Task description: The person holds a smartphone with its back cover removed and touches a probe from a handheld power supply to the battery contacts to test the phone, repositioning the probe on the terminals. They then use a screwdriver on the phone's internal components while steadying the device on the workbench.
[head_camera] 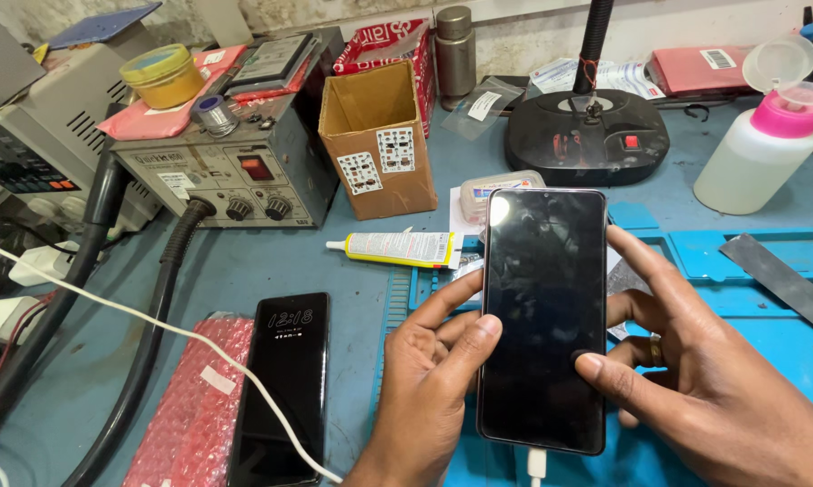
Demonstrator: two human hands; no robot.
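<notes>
- Smartphone with a dark, switched-off screen sits upright between my two hands, held just above the blue work mat on the table.
- My left hand grips the phone's left edge, fingers curled behind it and the thumb pressed against the side of the glass.
- My right hand closes on the right edge, thumb tip resting on the lower part of the screen, index finger stretched up along the side; a ring shows on one finger.
- I see a white cable plugged into the phone's bottom edge.
- A second phone lies flat to the left with a clock lit on its screen, partly on a sheet of pink bubble wrap; a thin white wire runs across it.
- Just beyond the held phone lies a glue tube with a white nozzle, and behind that stands an open cardboard box.
- A grey rework station with two knobs stands at the left rear, a black hose leading from it.
- Far right, a white dispenser bottle with a pink cap stands near a black lamp base.
</notes>
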